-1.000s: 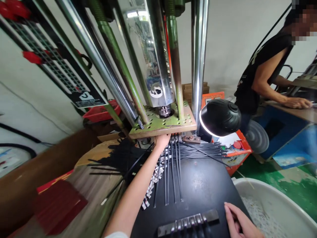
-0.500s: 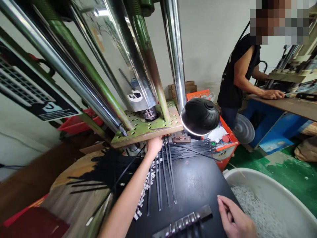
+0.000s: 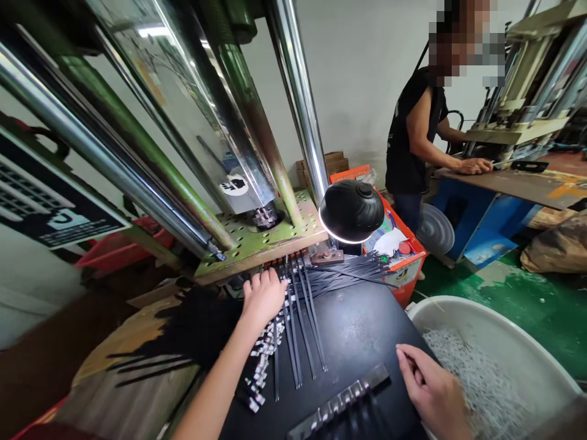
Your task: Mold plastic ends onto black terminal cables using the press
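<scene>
My left hand [image 3: 262, 297] lies palm down at the front edge of the green press plate [image 3: 257, 244], fingers spread over the ends of several black cable ties [image 3: 298, 324] that run toward me on the black work surface [image 3: 362, 330]. A row of small white pieces [image 3: 261, 366] lies just under that wrist. My right hand [image 3: 431, 391] rests half curled on the black surface's near right corner, beside a dark metal bar with slots [image 3: 342, 403]. Nothing shows in its fingers.
A black lamp [image 3: 352, 211] hangs lit over a pile of black ties [image 3: 353, 272]. A white tub [image 3: 495, 366] of white scraps stands at my right. Steel columns [image 3: 298, 98] rise from the plate. Another person [image 3: 419, 140] works at a bench at the back right.
My left hand has drawn back from under the press plate and now lies flat on the tie ends. My view has turned right. My right hand has barely moved.
</scene>
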Available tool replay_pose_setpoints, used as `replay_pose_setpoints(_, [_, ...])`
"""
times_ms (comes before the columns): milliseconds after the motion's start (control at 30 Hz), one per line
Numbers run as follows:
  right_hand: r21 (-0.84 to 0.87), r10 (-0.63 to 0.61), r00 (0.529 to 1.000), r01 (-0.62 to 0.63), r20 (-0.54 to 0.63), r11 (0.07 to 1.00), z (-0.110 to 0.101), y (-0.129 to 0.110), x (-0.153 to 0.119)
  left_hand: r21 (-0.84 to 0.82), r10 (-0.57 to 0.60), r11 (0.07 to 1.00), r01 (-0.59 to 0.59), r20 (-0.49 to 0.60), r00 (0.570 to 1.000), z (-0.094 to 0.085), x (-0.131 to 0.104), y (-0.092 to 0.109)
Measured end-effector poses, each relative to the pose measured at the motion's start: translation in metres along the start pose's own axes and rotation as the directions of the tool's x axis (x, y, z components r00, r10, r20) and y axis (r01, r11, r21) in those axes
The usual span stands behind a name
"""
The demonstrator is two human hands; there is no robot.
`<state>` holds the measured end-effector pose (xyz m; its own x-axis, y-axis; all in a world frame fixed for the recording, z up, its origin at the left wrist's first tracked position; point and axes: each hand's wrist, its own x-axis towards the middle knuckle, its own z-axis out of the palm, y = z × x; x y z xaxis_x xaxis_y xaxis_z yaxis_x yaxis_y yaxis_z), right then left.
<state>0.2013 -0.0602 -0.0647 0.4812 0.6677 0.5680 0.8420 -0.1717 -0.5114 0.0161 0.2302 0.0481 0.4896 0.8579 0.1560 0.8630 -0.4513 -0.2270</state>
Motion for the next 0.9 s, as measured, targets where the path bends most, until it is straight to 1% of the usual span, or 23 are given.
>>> replay_pose_setpoints(33, [-0.002, 0.003, 1.000, -0.003, 0.003, 1.000, 0.000, 0.000, 0.000, 0.016, -0.042, 0.999, 0.043, -0.015, 0.999, 0.005, 0.010, -0.007])
replay_pose_setpoints(100, [-0.002, 0.002, 1.000, -0.002, -0.005, 1.000, 0.000, 0.000, 0.001, 0.031, -0.066, 0.997, 0.067, -0.028, 0.997, 0.010, 0.030, -0.014])
replay_pose_setpoints(167, [0.007, -0.010, 1.000, 0.010, -0.018, 1.000, 0.000, -0.001, 0.003, 0.039, -0.033, 0.999, 0.034, -0.020, 0.999, 0.008, 0.045, -0.012])
replay_pose_setpoints(200, [0.011, -0.013, 1.000, 0.013, -0.024, 1.000, 0.000, -0.002, 0.004, 0.039, 0.007, 0.999, -0.006, -0.012, 1.000, 0.004, 0.049, -0.007])
replay_pose_setpoints(267, [0.010, -0.004, 1.000, 0.004, -0.029, 1.000, 0.000, -0.003, 0.006, 0.025, 0.123, 0.992, -0.122, -0.008, 0.992, -0.004, 0.048, 0.010])
replay_pose_setpoints(333, [0.005, 0.016, 1.000, -0.016, -0.023, 1.000, 0.000, -0.004, 0.007, -0.005, 0.242, 0.970, -0.243, -0.030, 0.970, -0.012, 0.040, 0.032])
replay_pose_setpoints(367, [0.004, 0.025, 1.000, -0.025, -0.014, 1.000, 0.000, -0.004, 0.007, -0.021, 0.283, 0.959, -0.284, -0.047, 0.958, -0.015, 0.035, 0.043])
replay_pose_setpoints(400, [0.005, 0.034, 0.999, -0.034, -0.006, 0.999, 0.000, -0.004, 0.007, -0.036, 0.303, 0.952, -0.305, -0.062, 0.951, -0.016, 0.030, 0.051])
replay_pose_setpoints(467, [0.018, 0.053, 0.999, -0.053, 0.007, 0.998, 0.000, -0.003, 0.005, -0.057, 0.277, 0.958, -0.280, -0.068, 0.959, -0.013, 0.024, 0.059])
replay_pose_setpoints(533, [0.040, 0.080, 0.997, -0.081, 0.024, 0.996, 0.001, -0.003, 0.004, -0.064, 0.186, 0.980, -0.189, -0.058, 0.981, -0.005, 0.021, 0.053])
replay_pose_setpoints(600, [0.064, 0.129, 0.989, -0.134, 0.078, 0.989, -0.001, -0.004, 0.004, -0.061, 0.078, 0.995, -0.082, -0.064, 0.995, 0.005, 0.018, 0.036])
replay_pose_setpoints(667, [0.104, 0.189, 0.961, -0.213, 0.202, 0.972, -0.007, -0.006, 0.009, -0.057, -0.003, 0.998, -0.002, -0.091, 0.996, 0.014, 0.017, 0.015])
replay_pose_setpoints(700, [0.147, 0.206, 0.935, -0.256, 0.290, 0.955, -0.011, -0.008, 0.015, -0.057, -0.030, 0.998, 0.024, -0.103, 0.994, 0.018, 0.018, 0.005])
replay_pose_setpoints(733, [0.209, 0.197, 0.904, -0.291, 0.380, 0.934, -0.016, -0.008, 0.023, -0.059, -0.050, 0.997, 0.044, -0.109, 0.993, 0.022, 0.020, -0.003])
replay_pose_setpoints(767, [0.279, 0.155, 0.880, -0.303, 0.449, 0.911, -0.021, -0.009, 0.034, -0.062, -0.066, 0.996, 0.059, -0.111, 0.992, 0.025, 0.023, -0.009])
replay_pose_setpoints(800, [0.345, 0.097, 0.869, -0.291, 0.485, 0.892, -0.024, -0.008, 0.048, -0.068, -0.082, 0.995, 0.075, -0.108, 0.991, 0.028, 0.027, -0.013])
replay_pose_setpoints(833, [0.396, 0.038, 0.872, -0.260, 0.488, 0.880, -0.025, -0.007, 0.065, -0.073, -0.099, 0.993, 0.092, -0.101, 0.990, 0.031, 0.033, -0.016])
replay_pose_setpoints(900, [0.428, -0.032, 0.902, -0.173, 0.431, 0.887, -0.018, -0.002, 0.105, -0.084, -0.129, 0.989, 0.122, -0.086, 0.988, 0.036, 0.047, -0.019])
